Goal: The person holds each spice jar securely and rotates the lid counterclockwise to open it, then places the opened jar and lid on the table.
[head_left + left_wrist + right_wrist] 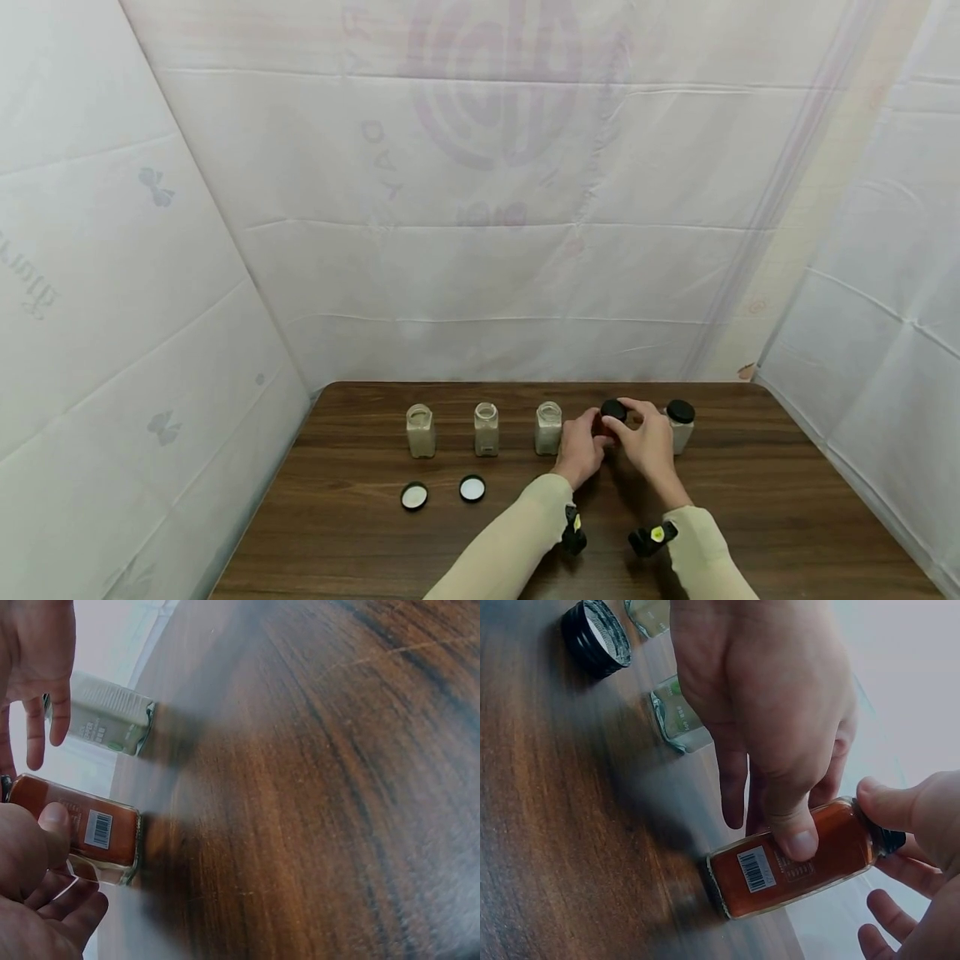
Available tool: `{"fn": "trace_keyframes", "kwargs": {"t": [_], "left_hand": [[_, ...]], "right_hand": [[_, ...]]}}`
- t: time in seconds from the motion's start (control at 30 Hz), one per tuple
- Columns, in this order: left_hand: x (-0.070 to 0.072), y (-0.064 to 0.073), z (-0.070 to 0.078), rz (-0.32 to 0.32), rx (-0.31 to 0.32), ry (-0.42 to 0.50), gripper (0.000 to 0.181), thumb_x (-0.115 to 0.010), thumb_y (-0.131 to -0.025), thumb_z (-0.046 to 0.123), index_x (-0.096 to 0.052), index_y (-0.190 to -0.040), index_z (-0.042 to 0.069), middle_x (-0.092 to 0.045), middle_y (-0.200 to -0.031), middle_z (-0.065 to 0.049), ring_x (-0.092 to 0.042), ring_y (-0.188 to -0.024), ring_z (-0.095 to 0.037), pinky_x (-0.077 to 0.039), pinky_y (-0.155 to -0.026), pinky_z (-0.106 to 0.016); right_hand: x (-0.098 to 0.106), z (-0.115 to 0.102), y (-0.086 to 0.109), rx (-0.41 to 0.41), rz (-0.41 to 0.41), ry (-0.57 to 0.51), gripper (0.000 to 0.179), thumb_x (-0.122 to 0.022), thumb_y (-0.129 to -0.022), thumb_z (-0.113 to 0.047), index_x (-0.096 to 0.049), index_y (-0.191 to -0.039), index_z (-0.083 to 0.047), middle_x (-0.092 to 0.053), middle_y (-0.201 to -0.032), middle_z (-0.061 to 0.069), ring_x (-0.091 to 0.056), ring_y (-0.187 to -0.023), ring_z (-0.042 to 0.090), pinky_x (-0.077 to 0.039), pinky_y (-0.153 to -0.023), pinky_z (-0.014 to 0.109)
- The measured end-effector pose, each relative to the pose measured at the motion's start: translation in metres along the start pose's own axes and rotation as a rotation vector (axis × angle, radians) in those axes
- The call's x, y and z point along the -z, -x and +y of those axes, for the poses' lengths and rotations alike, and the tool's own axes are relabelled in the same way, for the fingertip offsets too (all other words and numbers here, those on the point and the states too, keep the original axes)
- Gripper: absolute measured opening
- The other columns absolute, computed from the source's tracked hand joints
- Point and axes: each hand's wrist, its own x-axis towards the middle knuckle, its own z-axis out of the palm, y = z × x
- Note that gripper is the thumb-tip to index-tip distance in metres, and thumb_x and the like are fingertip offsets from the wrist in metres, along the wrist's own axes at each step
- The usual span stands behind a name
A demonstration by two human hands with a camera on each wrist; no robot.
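Observation:
A square glass spice jar of red-brown powder [836,840] with a barcode label stands on the table. My left hand [581,450] grips its body, the thumb lying across the label side. At the top, my right hand [648,437] pinches the jar's black lid [613,408] between thumb and fingers. The lid sits on the jar's neck. In the right wrist view my right hand's lower fingers hang loose beside the jar. My left hand covers most of the jar in the head view.
Three lidless jars, the left jar [421,433], the middle jar [486,432] and the right jar [548,430], line up to the left. Two black lids lie upturned before them, one lid [414,497] left of the other lid [472,488]. A black-capped jar [681,425] stands at right.

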Motion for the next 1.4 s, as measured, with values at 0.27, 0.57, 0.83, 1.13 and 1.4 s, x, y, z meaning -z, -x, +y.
{"fn": "trace_keyframes", "kwargs": {"t": [0.27, 0.57, 0.83, 1.13, 1.4], "left_hand": [[0.000, 0.000, 0.001, 0.008, -0.009, -0.009, 0.022, -0.078, -0.091, 0.012, -0.069, -0.111, 0.017, -0.073, -0.092, 0.002, -0.069, -0.088, -0.012, -0.053, -0.073, -0.025], [0.000, 0.000, 0.000, 0.001, -0.002, -0.013, 0.023, -0.077, -0.092, 0.011, -0.068, -0.113, 0.016, -0.072, -0.091, 0.001, -0.068, -0.086, -0.011, -0.052, -0.071, -0.025], [-0.001, 0.000, 0.000, -0.006, 0.011, -0.037, 0.039, -0.068, -0.092, 0.000, -0.067, -0.127, 0.015, -0.075, -0.112, -0.004, -0.071, -0.103, -0.018, -0.057, -0.082, -0.029], [-0.003, 0.000, 0.000, 0.009, 0.007, -0.022, 0.040, -0.069, -0.091, -0.001, -0.067, -0.129, 0.012, -0.075, -0.112, -0.007, -0.072, -0.102, -0.020, -0.057, -0.083, -0.031], [-0.002, 0.001, -0.001, 0.009, 0.006, -0.014, 0.035, -0.074, -0.092, 0.007, -0.068, -0.126, 0.013, -0.076, -0.108, -0.005, -0.071, -0.100, -0.018, -0.057, -0.083, -0.030]], "right_hand": [[0.002, 0.003, -0.002, 0.038, -0.052, -0.006, 0.045, -0.078, -0.093, -0.014, -0.065, -0.133, 0.002, -0.062, -0.130, 0.027, -0.063, -0.111, 0.047, -0.052, -0.089, 0.059], [0.002, 0.005, -0.001, 0.036, -0.130, -0.016, 0.046, -0.070, -0.098, -0.009, -0.057, -0.141, 0.002, -0.055, -0.138, 0.029, -0.058, -0.118, 0.050, -0.050, -0.093, 0.061], [-0.004, 0.005, 0.004, -0.001, -0.075, -0.041, 0.058, -0.074, -0.096, -0.019, -0.052, -0.147, 0.000, -0.050, -0.144, 0.029, -0.050, -0.120, 0.047, -0.045, -0.096, 0.061], [-0.018, 0.005, 0.011, -0.052, 0.130, -0.096, 0.051, -0.083, -0.089, -0.021, -0.063, -0.132, 0.000, -0.062, -0.127, 0.024, -0.053, -0.112, 0.042, -0.043, -0.091, 0.057], [-0.019, 0.007, 0.010, -0.057, 0.158, -0.100, 0.044, -0.082, -0.090, -0.023, -0.068, -0.126, -0.002, -0.064, -0.125, 0.022, -0.052, -0.109, 0.040, -0.044, -0.089, 0.057]]}}
